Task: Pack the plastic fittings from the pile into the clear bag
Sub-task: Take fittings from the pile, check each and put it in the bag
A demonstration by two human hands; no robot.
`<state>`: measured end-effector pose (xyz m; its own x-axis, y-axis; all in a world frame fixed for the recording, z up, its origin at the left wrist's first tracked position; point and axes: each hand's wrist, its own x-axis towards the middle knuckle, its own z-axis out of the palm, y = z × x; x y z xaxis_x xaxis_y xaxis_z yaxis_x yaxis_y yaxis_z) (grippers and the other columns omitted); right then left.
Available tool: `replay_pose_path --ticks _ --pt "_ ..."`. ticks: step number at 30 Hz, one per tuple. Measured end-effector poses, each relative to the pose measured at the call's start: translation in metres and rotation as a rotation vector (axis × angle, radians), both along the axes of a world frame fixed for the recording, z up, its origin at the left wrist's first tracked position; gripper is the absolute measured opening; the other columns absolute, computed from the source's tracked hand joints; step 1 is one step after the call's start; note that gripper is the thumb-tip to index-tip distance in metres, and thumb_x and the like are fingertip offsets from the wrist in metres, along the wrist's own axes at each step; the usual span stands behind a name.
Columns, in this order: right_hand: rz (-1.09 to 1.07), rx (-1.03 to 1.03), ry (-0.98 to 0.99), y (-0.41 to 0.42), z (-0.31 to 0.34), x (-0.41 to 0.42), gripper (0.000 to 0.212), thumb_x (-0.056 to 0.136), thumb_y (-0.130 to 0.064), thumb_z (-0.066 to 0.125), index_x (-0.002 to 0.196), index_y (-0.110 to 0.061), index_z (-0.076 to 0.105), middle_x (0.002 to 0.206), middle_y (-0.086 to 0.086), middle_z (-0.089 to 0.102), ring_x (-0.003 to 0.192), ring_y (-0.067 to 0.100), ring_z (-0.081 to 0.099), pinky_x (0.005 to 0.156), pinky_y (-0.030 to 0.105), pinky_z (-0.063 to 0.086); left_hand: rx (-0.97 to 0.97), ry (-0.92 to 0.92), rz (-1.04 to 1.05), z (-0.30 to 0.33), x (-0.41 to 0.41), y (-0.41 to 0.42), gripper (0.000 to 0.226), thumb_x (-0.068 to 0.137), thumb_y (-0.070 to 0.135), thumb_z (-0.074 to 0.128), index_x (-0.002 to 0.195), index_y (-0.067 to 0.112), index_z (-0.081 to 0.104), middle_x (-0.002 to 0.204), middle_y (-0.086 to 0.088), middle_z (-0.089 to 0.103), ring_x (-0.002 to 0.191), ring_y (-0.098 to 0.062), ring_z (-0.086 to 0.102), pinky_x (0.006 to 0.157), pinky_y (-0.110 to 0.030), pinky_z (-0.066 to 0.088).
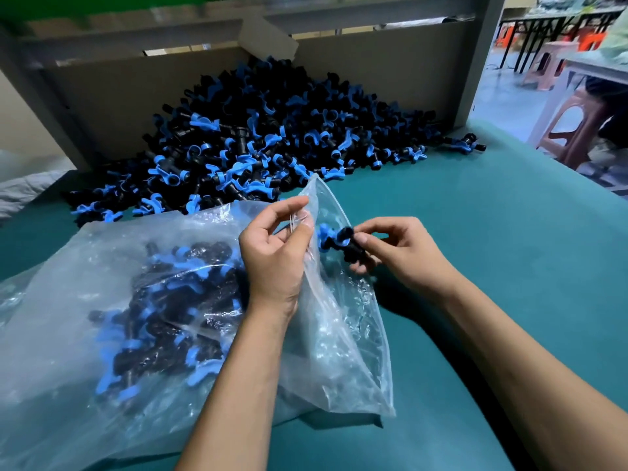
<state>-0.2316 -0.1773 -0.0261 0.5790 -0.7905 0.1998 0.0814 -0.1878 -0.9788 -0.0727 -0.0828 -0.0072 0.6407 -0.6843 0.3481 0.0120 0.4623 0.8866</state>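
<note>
Nearest us, our left hand [275,253] has its fingers curled and pinches the upper lip of the clear bag [350,334], lifting that edge so the mouth gapes toward our right hand [397,253]. Under and to the outer side of the left forearm the bag lies slumped on the green table [492,266], already holding a good heap of black-and-blue fittings. Just past the left fingertips, the right hand pinches one plastic fitting [343,241] between thumb and fingers, its blue wing pointing at the bag mouth and seemingly right at the opening; the remaining fingers are curled, and we cannot tell whether a second piece sits beneath them. Beyond both hands the pile [244,144] of fittings banks up against a cardboard wall [136,90], with a few strays [465,144] lying apart, far past the right hand. We judge the main risk to be the bag mouth: the film is limp and held at one point only, so if our pinch slackens the lip may fold shut and the fitting will glance off onto the table. The blue wing could also snag the film at the rim. With the bag lying flat and open, packed pieces may slide back out
</note>
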Motion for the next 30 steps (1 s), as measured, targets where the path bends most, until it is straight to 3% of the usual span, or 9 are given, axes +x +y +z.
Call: replay_pose_path --ticks 4,7,9,12,16,19,24,27,30 --pt "0.005 -0.483 0.251 0.006 0.008 0.004 0.006 0.092 -0.01 0.073 0.092 -0.013 0.078 0.091 0.006 0.068 0.07 0.025 0.067 0.067 0.039 0.055 -0.055 -0.211 0.085 0.01 0.0 0.001 0.027 0.091 -0.011 0.064 0.107 0.008 0.075 0.095 0.009 0.077 0.087 -0.004 0.071 0.074 -0.017 0.053" --pt "0.042 -0.611 0.242 0.02 0.011 0.017 0.016 0.088 -0.008 0.075 0.084 -0.024 0.072 0.091 0.002 0.061 0.066 0.018 0.06 0.063 0.029 0.049 -0.09 -0.323 0.096 0.016 -0.005 0.002 0.028 0.089 -0.014 0.063 0.109 0.002 0.074 0.1 0.0 0.075 0.09 -0.001 0.071 0.076 -0.013 0.053" --pt "0.041 -0.669 0.21 0.028 0.01 0.03 0.008 0.086 -0.005 0.074 0.083 -0.012 0.073 0.095 0.007 0.06 0.075 0.022 0.062 0.067 0.031 0.05 -0.097 -0.384 0.078 0.017 -0.01 0.003 0.029 0.088 -0.014 0.062 0.108 0.001 0.074 0.101 -0.007 0.075 0.091 -0.003 0.07 0.077 -0.014 0.053" --pt "0.005 -0.581 0.117 0.04 0.006 0.049 0.011 0.084 -0.015 0.061 0.08 -0.009 0.069 0.09 0.013 0.066 0.083 0.025 0.063 0.071 0.042 0.052 -0.077 -0.413 0.02 0.017 -0.016 0.005 0.031 0.087 -0.012 0.063 0.108 0.006 0.075 0.101 -0.008 0.074 0.087 -0.014 0.07 0.073 -0.025 0.055" --pt "0.241 -0.22 -0.08 0.058 0.006 0.064 0.013 0.083 -0.027 0.055 0.081 -0.032 0.066 0.08 -0.015 0.063 0.077 0.0 0.054 0.069 0.033 0.048 -0.071 -0.421 0.017 0.017 -0.019 0.007 0.031 0.087 -0.008 0.063 0.106 0.013 0.076 0.097 -0.007 0.072 0.077 -0.034 0.063 0.056 -0.04 0.047" --pt "0.329 -0.242 -0.034 0.055 0.006 0.06 0.013 0.083 -0.019 0.06 0.083 -0.03 0.067 0.08 -0.019 0.065 0.077 -0.005 0.056 0.067 0.021 0.049 -0.062 -0.425 0.066 0.015 -0.017 0.006 0.031 0.085 -0.006 0.062 0.105 0.013 0.077 0.098 -0.002 0.074 0.081 -0.02 0.069 0.061 -0.036 0.054" --pt "-0.221 -0.109 -0.101 0.022 0.002 0.058 0.028 0.082 0.017 0.05 0.082 -0.002 0.071 0.076 0.008 0.074 0.07 0.014 0.07 0.06 0.028 0.053 0.088 -0.381 0.193 -0.007 -0.008 -0.008 0.028 0.084 -0.004 0.062 0.1 0.014 0.078 0.097 -0.001 0.077 0.088 -0.018 0.073 0.079 -0.035 0.061" --pt "-0.493 -0.02 -0.104 -0.004 0.01 0.065 0.039 0.076 0.019 0.035 0.077 -0.008 0.063 0.071 0.011 0.069 0.063 0.017 0.071 0.051 0.03 0.053 0.341 -0.394 0.211 -0.028 -0.001 -0.016 0.023 0.087 -0.001 0.066 0.101 0.013 0.079 0.095 0.001 0.077 0.085 -0.015 0.072 0.082 -0.035 0.06" --pt "-0.581 -0.213 0.113 -0.03 0.019 0.083 0.039 0.077 0.013 0.037 0.08 -0.016 0.064 0.076 0.003 0.07 0.073 0.014 0.071 0.07 0.039 0.059 0.529 -0.497 0.181 -0.041 0.001 -0.02 0.022 0.086 0.006 0.069 0.101 0.017 0.08 0.092 0.003 0.077 0.079 -0.008 0.068 0.079 -0.026 0.058"
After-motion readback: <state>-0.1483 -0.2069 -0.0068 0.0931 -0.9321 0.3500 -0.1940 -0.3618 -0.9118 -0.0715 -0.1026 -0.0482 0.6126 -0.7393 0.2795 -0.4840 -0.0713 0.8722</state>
